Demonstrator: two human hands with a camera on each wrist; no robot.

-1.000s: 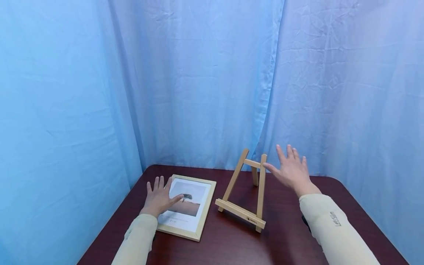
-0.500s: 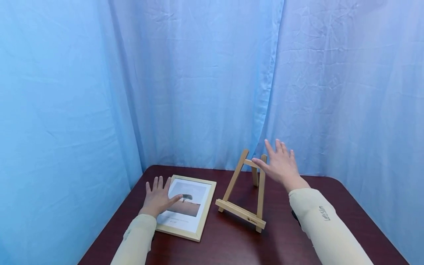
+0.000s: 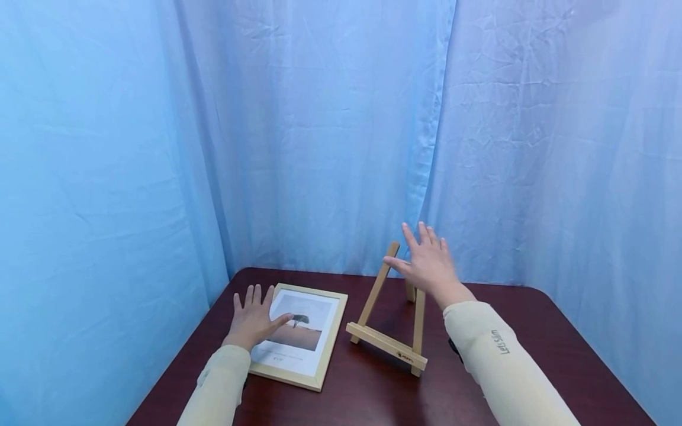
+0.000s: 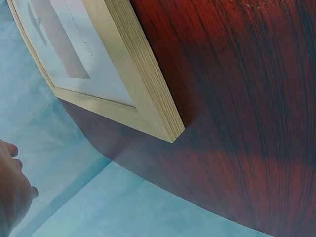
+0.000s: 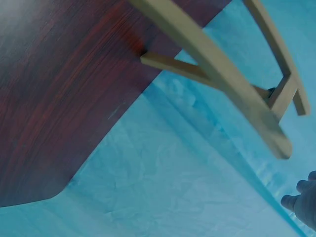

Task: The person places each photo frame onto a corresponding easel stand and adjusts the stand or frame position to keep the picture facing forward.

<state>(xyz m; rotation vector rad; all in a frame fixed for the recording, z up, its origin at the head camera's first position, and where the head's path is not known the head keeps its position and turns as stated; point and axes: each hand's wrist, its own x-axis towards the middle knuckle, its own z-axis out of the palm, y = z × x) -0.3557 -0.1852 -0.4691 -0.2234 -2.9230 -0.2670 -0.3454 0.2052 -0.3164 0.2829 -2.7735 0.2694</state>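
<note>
A light wooden picture frame (image 3: 319, 370) with a tree print lies flat on the table's left part. Over its left side hovers my left hand (image 3: 253, 322), fingers spread and straight; in the left wrist view the hand (image 4: 15, 192) is apart from the frame (image 4: 148, 103). A small wooden easel (image 3: 386, 343) stands upright right of the frame, its ledge toward me. My right hand (image 3: 428, 266), fingers extended, is in front of the easel's top and hides its upper right part. The right wrist view shows the easel (image 5: 217, 69) with the fingertips (image 5: 291, 202) apart from it.
Both things are on a dark red-brown wooden table (image 3: 479, 367) with rounded far corners. Light blue curtains (image 3: 330, 148) hang close behind the table and along both sides. Pale sleeves (image 3: 501, 349) cover both forearms.
My right hand has moved left, from beside the easel to across its top. The left hand has barely shifted. Frame and easel stay where they were.
</note>
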